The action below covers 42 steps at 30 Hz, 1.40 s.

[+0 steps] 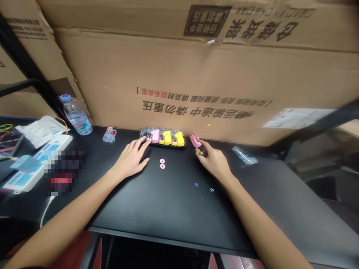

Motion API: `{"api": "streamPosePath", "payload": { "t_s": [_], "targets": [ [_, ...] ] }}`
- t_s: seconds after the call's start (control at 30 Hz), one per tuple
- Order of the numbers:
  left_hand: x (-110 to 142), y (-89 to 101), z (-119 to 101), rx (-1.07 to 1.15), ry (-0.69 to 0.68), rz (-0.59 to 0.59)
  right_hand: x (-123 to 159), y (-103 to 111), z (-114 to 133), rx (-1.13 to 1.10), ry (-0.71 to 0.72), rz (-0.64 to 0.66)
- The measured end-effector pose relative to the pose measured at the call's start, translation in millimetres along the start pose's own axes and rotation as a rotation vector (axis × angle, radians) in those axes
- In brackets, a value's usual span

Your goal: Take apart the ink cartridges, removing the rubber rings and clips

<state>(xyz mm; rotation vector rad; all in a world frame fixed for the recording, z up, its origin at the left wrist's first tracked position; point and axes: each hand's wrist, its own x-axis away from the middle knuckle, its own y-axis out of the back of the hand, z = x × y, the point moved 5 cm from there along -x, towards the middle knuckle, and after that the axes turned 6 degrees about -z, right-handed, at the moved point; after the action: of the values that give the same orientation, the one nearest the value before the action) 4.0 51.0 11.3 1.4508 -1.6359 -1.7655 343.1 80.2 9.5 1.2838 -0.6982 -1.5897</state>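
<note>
My left hand (131, 158) lies on the black table with its fingers stretched and apart. Its fingertips reach the left end of a row of small clear plastic cases, where a pink plastic piece (154, 136) and two yellow plastic pieces, one being the middle yellow piece (166, 138), sit side by side on a black tray (168, 147). To the right, the thumb and index finger of my right hand (214, 161) close on a loose pink plastic part (195, 141). A small yellowish thing, too small to name, shows by those fingers. Two pink rings (162, 163) lie between my hands.
A tall cardboard box (179, 74) walls off the table's back. At left stand a water bottle (77, 116) and a power strip (42, 164) with a cable. A clear case (109, 135), a clear packet (244, 155), a blue disc (196, 184) and a white clip-shaped bit (212, 190) lie about.
</note>
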Motion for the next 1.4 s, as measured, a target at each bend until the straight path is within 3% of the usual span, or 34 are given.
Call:
{"api": "streamPosePath", "payload": {
  "t_s": [0.1, 0.2, 0.4, 0.53, 0.9, 1.1, 1.23, 1.3, 1.4],
  "targets": [
    [3, -5.1, 7, -0.037, 0.09, 0.042, 6, 14, 31, -0.091, 0.119, -0.192],
    [6, -11.3, 13, -0.062, 0.169, 0.111, 9, 14, 75, -0.087, 0.287, -0.218],
    [6, -13.8, 15, -0.028, 0.18, 0.136, -13, -24, 152, 0.132, 0.521, 0.122],
    [3, -11.1, 16, -0.02, 0.16, 0.152, -28, -41, 177, 0.263, 0.518, 0.255],
    [5, -13.9, 17, -0.017, 0.142, 0.138, -37, -49, 182, 0.308, 0.558, 0.257],
    [4, -12.6, 16, -0.014, 0.14, 0.122, -47, -44, 181, 0.293, 0.557, 0.167],
    [4, -12.6, 16, 0.001, 0.165, 0.123, -44, -28, 175, 0.134, 0.541, 0.023],
    [2, -6.3, 17, 0.034, 0.177, 0.05, -32, -16, 168, 0.024, 0.537, -0.055],
    [-3, 15.2, 10, 0.169, 0.112, -0.167, -1, 1, 151, -0.155, 0.539, -0.113]
  ]
}}
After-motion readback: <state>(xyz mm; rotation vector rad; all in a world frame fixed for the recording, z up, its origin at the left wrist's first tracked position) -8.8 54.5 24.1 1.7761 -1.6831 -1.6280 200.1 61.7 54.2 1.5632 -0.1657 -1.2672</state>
